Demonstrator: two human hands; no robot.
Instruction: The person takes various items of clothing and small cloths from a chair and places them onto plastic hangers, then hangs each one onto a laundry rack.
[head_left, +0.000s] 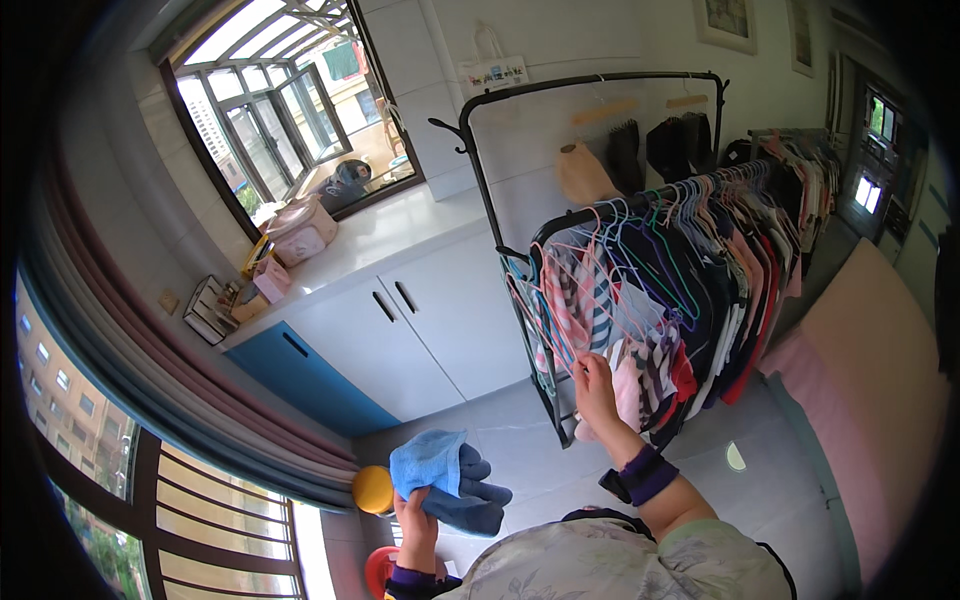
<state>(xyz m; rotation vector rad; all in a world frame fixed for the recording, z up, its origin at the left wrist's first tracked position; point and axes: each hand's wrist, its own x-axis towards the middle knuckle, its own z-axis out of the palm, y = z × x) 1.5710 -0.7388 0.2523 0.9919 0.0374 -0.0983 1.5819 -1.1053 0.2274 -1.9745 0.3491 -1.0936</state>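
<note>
My left hand (417, 523) grips a blue cloth (429, 461), which looks like a towel, together with darker blue fabric (472, 502) that hangs in folds beside it. At the near end of the black metal clothes rack (559, 223), my right hand (594, 373) has its fingers closed at the lower part of a pink hanger (551, 307). Several pink, blue and green hangers hang around it. Behind them are striped garments (600, 300) and, farther along the rail, a dense row of clothes (742, 300).
White cabinets (450, 322) with a pale countertop (375, 232) stand ahead under a window. A bed (862, 360) lies at the right. At the lower left are a yellow round lid (373, 490), a red basin (380, 570) and long curtains (172, 360).
</note>
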